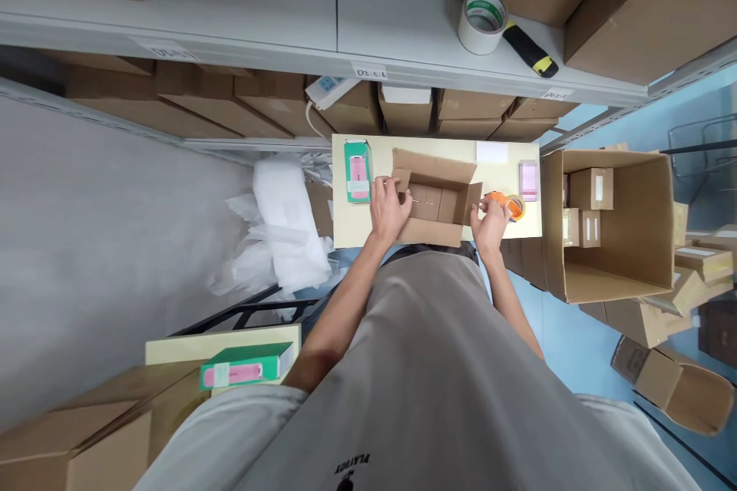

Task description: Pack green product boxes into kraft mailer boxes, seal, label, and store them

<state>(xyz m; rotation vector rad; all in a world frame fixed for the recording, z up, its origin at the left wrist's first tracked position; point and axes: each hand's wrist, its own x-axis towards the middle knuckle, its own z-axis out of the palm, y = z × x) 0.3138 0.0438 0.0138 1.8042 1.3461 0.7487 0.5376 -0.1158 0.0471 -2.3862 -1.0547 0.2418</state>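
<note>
An open small cardboard box (429, 203) sits on the pale table before me, its flaps spread and nothing inside that I can see. My left hand (388, 207) has its fingers curled over the left flap. At the opposite end, my right hand (489, 224) pinches the edge of the right flap between thumb and fingers. Just beyond the right fingers lies an orange tape dispenser (514, 206) with a roll of tape, partly covered by the hand. A green box with a pink picture (358, 173) lies left of my left hand.
On the table (352, 226) also lie a pink pack (528, 181) and white paper (491, 152). A large carton (633, 222) holding small boxes stands right. White foam wrap (288, 222) hangs left. The shelf above carries a tape roll (482, 21) and a cutter (530, 50).
</note>
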